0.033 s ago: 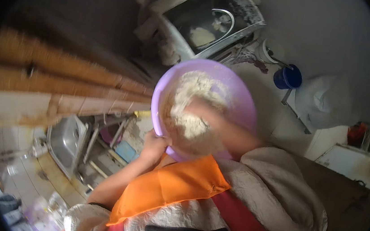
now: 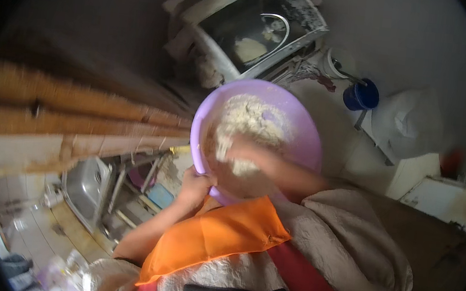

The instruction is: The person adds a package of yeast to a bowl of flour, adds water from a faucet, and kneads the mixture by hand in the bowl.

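A large purple plastic bowl point(image 2: 309, 132) rests against my front, with a pale, crumbly flour mixture point(image 2: 253, 116) heaped toward its far side. My left hand point(image 2: 197, 184) is closed around the near left part of the rim. Inside the bowl, my right hand point(image 2: 239, 148) is pressed into the mixture at its left middle. Motion smears that hand, and its fingers are partly covered with flour, so their shape is unclear.
Beyond the bowl stands a floury glass-topped box point(image 2: 211, 27) with a pale lump on it. A blue bucket point(image 2: 361, 95) and a white bucket point(image 2: 335, 65) are at far right. To the left lie a wooden beam point(image 2: 73, 100) and a steel sink point(image 2: 84, 181).
My right hand has moved slightly down and left within the bowl, showing more of the mixture beyond it. My left hand keeps its hold on the rim.
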`<state>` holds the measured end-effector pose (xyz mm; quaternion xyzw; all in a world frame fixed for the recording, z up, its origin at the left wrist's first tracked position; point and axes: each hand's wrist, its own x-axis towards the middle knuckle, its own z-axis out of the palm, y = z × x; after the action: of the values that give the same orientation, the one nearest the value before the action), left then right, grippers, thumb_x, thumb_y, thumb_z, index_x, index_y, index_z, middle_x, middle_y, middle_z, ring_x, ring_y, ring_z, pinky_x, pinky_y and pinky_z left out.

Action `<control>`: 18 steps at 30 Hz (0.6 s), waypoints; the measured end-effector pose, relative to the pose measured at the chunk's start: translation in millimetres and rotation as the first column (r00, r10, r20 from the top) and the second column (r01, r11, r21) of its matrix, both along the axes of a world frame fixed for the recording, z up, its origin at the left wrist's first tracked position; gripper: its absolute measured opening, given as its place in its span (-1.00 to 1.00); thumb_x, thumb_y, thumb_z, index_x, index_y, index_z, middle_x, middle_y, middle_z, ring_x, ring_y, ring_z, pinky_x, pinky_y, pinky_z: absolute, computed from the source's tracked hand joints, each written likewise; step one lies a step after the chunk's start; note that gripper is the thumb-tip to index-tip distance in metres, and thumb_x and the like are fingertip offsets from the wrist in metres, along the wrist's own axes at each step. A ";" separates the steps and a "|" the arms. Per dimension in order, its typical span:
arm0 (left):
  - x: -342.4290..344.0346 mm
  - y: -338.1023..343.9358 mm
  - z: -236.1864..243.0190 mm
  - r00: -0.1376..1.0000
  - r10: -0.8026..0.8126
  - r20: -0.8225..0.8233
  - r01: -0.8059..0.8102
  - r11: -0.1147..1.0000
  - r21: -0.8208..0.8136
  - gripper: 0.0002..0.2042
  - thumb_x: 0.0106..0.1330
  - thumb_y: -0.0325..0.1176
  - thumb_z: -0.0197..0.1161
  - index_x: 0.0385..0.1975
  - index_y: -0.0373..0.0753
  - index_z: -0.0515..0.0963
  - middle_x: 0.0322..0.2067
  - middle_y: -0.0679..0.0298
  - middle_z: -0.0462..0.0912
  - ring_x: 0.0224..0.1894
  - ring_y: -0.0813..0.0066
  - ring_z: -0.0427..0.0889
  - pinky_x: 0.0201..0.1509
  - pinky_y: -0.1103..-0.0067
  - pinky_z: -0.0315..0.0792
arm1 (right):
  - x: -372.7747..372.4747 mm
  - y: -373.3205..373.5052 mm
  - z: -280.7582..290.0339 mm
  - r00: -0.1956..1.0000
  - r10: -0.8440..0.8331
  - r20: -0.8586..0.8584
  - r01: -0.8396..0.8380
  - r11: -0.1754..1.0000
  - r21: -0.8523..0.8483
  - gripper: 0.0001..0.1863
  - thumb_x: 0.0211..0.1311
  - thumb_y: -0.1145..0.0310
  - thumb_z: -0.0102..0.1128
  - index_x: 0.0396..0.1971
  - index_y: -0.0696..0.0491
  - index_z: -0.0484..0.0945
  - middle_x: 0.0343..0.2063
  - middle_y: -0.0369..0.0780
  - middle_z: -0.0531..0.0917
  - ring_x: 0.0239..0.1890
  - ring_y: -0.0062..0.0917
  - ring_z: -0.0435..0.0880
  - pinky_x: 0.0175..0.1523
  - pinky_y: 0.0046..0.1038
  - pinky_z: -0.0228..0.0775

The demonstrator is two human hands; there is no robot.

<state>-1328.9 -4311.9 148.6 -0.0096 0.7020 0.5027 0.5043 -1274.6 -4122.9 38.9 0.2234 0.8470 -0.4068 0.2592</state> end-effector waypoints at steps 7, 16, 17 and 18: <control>-52.8 69.3 -8.1 0.953 -0.303 -0.003 0.303 0.952 0.046 -0.91 0.03 -0.58 0.24 -0.44 -0.34 0.53 -0.55 0.29 0.58 -0.50 0.53 0.54 -0.43 0.60 0.40 | 95.7 55.6 -26.8 0.848 0.426 -0.315 -0.257 0.850 0.459 -0.54 0.28 0.33 0.05 0.19 -0.24 0.43 0.29 -0.04 0.30 0.28 -0.08 0.28 0.34 -0.04 0.13; -177.1 63.1 -33.7 0.763 -0.612 -0.209 0.646 0.731 0.220 -0.89 -0.01 -0.59 0.22 -0.45 -0.36 0.51 -0.52 0.31 0.55 -0.46 0.54 0.52 -0.40 0.57 0.40 | 32.4 88.9 -28.8 0.670 -0.593 -0.447 0.738 0.464 0.491 -0.57 -0.04 0.44 0.20 -0.05 0.08 0.59 -0.15 0.01 0.62 -0.13 -0.20 0.62 -0.01 -0.27 0.47; -189.9 70.1 -44.2 0.713 -0.651 -0.262 0.701 0.672 0.239 -0.90 -0.01 -0.59 0.22 -0.46 -0.36 0.51 -0.52 0.32 0.54 -0.46 0.55 0.51 -0.40 0.57 0.40 | 9.8 74.9 -28.7 0.702 -0.594 -0.393 0.707 0.510 0.491 -0.58 -0.03 0.43 0.21 -0.06 0.08 0.60 -0.13 0.00 0.62 -0.16 -0.23 0.63 -0.03 -0.28 0.48; -197.8 80.4 -36.4 0.607 -0.735 -0.303 0.794 0.578 0.189 -0.90 0.01 -0.58 0.21 -0.45 -0.37 0.50 -0.53 0.31 0.52 -0.48 0.56 0.49 -0.45 0.56 0.38 | -21.1 66.8 -31.7 0.735 -0.586 -0.341 0.674 0.575 0.464 -0.60 -0.02 0.42 0.22 -0.08 0.08 0.61 -0.11 0.00 0.61 -0.18 -0.25 0.65 -0.06 -0.28 0.50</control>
<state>-1526.7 -4231.5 112.2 0.4213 0.5949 0.3346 0.5972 -1295.6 -4056.1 7.2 0.5446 0.8079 -0.2209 -0.0444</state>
